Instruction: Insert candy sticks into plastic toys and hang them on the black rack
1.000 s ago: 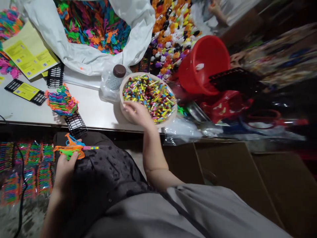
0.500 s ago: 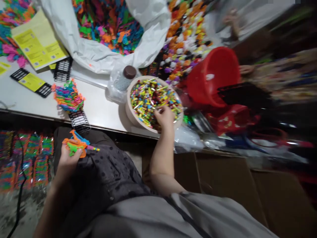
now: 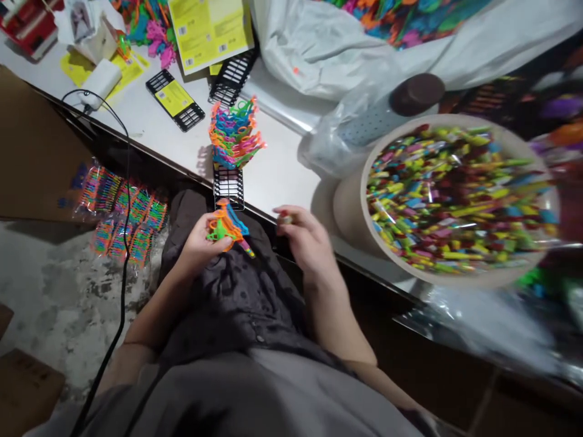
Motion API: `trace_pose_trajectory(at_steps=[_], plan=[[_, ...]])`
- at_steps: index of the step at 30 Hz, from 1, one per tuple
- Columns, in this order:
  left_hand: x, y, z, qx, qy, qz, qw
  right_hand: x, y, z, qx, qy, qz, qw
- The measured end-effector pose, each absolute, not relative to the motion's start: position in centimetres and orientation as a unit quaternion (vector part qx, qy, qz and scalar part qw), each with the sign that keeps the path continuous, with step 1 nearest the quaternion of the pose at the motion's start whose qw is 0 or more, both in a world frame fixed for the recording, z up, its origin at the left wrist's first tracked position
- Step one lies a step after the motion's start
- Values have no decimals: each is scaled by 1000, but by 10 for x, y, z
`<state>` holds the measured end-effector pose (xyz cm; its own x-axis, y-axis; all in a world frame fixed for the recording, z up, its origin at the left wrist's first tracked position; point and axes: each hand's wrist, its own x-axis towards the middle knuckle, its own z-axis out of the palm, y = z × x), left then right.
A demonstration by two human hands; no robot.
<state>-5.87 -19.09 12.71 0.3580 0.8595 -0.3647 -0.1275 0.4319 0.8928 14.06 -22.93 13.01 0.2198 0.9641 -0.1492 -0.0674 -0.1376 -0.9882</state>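
Observation:
Pinched in my left hand [image 3: 198,244] are several flat plastic toy figures [image 3: 230,221] in orange, green and blue, held over my lap. A small striped stick [image 3: 247,249] juts from their lower end. My right hand [image 3: 312,243] is closed to the right of them, fingertips together on a small reddish and pale piece [image 3: 285,218], blurred. On the table edge ahead, a black plastic rack [image 3: 229,191] carries a row of bright figures [image 3: 237,133]. To the right stands a round pale tub [image 3: 350,209] full of small multicoloured sticks [image 3: 437,206].
A bottle with a dark cap [image 3: 416,95] lies in clear plastic behind the tub. A large white sack [image 3: 319,67] holds more figures. Yellow printed sheets [image 3: 212,33] and a labelled black rack [image 3: 175,100] lie left. A black cable [image 3: 125,267] hangs near bagged sets [image 3: 132,212].
My right hand has left the tub of small sticks and come left, near my left hand, with a small piece in its fingers. The view has turned and moved closer.

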Motion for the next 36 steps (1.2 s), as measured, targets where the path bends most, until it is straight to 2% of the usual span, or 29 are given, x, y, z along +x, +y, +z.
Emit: trace_pose_trajectory(at_steps=[5, 11, 24, 36], plan=[[-61, -189, 129, 395, 445, 378, 710, 109, -226, 131, -537, -455, 521, 483], [-59, -189, 133, 391, 461, 373, 704, 105, -225, 124, -546, -503, 478, 468], [-59, -190, 134, 405, 485, 376, 678, 109, -220, 121, -558, -513, 504, 415], [-64, -178, 106, 448, 473, 376, 658, 110, -214, 110, -555, -587, 488, 330]])
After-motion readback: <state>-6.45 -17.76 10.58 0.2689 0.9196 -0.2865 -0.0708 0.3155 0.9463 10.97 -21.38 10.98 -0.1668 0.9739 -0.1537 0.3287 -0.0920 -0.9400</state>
